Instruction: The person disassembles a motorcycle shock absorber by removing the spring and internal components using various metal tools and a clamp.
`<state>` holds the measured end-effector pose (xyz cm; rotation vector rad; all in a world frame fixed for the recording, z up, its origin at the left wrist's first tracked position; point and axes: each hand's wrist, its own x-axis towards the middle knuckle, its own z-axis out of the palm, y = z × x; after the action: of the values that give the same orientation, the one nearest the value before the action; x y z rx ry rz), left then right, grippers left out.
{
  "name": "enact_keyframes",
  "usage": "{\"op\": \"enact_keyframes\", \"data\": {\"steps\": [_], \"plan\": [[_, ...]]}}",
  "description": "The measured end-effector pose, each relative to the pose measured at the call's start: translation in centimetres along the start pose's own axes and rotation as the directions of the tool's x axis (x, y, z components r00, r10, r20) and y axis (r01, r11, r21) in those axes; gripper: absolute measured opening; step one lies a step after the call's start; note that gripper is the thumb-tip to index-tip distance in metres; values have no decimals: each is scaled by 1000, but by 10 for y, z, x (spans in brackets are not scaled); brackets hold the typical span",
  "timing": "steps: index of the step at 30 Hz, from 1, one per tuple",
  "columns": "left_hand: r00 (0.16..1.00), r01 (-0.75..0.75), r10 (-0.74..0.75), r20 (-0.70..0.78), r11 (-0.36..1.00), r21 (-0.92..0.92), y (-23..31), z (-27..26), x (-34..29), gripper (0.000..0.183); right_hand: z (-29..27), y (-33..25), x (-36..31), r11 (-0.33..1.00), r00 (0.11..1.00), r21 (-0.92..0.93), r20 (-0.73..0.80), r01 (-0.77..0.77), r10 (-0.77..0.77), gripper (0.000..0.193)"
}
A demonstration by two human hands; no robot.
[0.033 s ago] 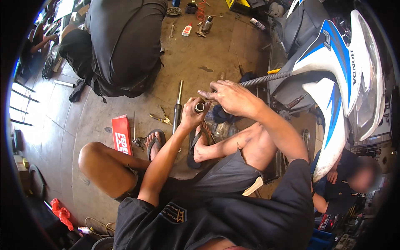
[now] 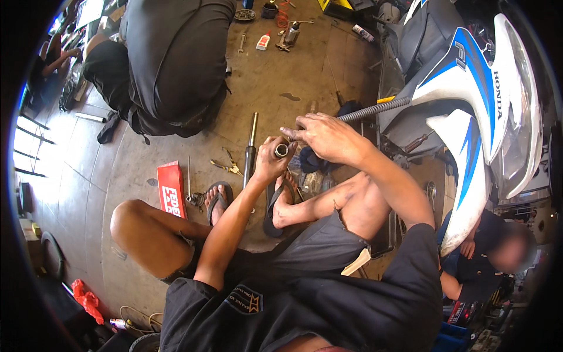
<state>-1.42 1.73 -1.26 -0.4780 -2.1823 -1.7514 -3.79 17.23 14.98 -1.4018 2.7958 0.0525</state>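
Far out to the left of the fingers, a red carton (image 2: pixel 170 189) lies flat on the concrete floor (image 2: pixel 146 146), with a thin metal rod (image 2: pixel 189 176) and a small fitting beside it. Nearer in, a pair of pliers (image 2: pixel 227 165) rests on the floor just left of a loose fork tube (image 2: pixel 250 149), which lies lengthwise away from the body.

The left hand (image 2: pixel 271 161) is wrapped closed around the upper end of a second fork tube (image 2: pixel 281 151), held roughly upright so that its open round mouth faces the camera; the fingers curl fully around the barrel and the thumb lies across the front. The tube is to be judged steel, rigid and fairly heavy for its width, and probably oily, so a full-palm grasp close below the mouth, as shown, appears the secure place to take hold.

Directly to the right of those fingers, the right hand (image 2: pixel 328 138) is pinched shut over the near end of a long coil spring (image 2: pixel 372 110), the fingertips (image 2: pixel 291 132) meeting just above the tube's mouth. The spring runs up and to the right from the fingers toward a white and blue scooter fairing (image 2: pixel 469 105). It is likely stiff along its length yet able to bow sideways, and slick with oil; it is best held near the end being guided, with the coils pinched between thumb and fingers. Whether its tip is already inside the tube cannot be told.
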Motion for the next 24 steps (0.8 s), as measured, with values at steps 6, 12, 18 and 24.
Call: {"op": "enact_keyframes", "data": {"steps": [6,12,18,24], "plan": [[999,-7,7,43,1000,6,-11,4,-2,15,-7,-12,7,988,987,-70,71,-137,142,29],[999,40,-38,23,998,-56,-6,10,-2,22,-11,-7,6,996,999,-80,-29,38,-40,18],[999,-26,27,22,999,-26,-19,12,-4,20,-14,-23,8,990,999,-138,40,36,-30,14],[983,-179,183,32,979,-100,-14,20,-1,16,-2,-32,13,971,992,-224,108,87,-64,12]]}}
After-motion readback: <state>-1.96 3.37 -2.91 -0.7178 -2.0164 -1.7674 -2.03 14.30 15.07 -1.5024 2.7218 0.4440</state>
